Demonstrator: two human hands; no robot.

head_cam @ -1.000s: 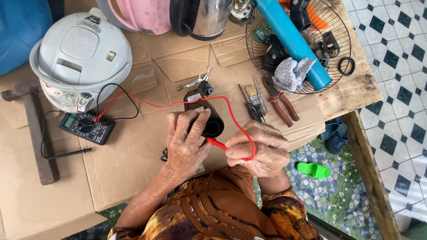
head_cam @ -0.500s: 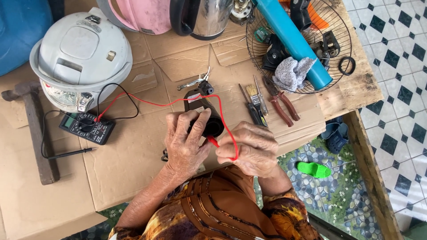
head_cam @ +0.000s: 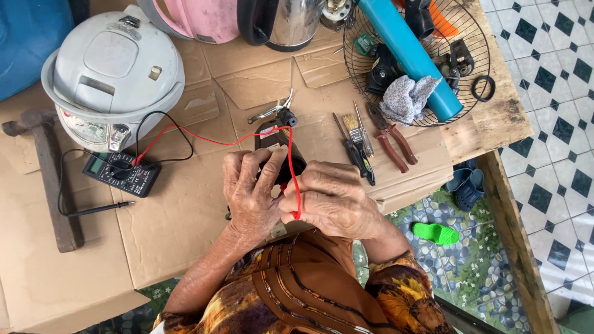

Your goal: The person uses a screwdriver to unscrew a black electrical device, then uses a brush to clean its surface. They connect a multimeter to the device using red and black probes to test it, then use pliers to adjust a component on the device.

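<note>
The left hand (head_cam: 250,198) curled its fingers (head_cam: 269,170) around a black part (head_cam: 281,154). The right hand (head_cam: 334,201) pinched the red wire (head_cam: 292,179) shut. Since earlier, the wire had drawn closer to the hands.

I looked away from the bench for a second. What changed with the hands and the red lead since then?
The right hand slid left, closing against the left hand over the black part, and the red probe it held out is now tucked between the hands. The red lead stands in a narrower loop. The multimeter, black probe, rice cooker and pliers stayed put.
</note>
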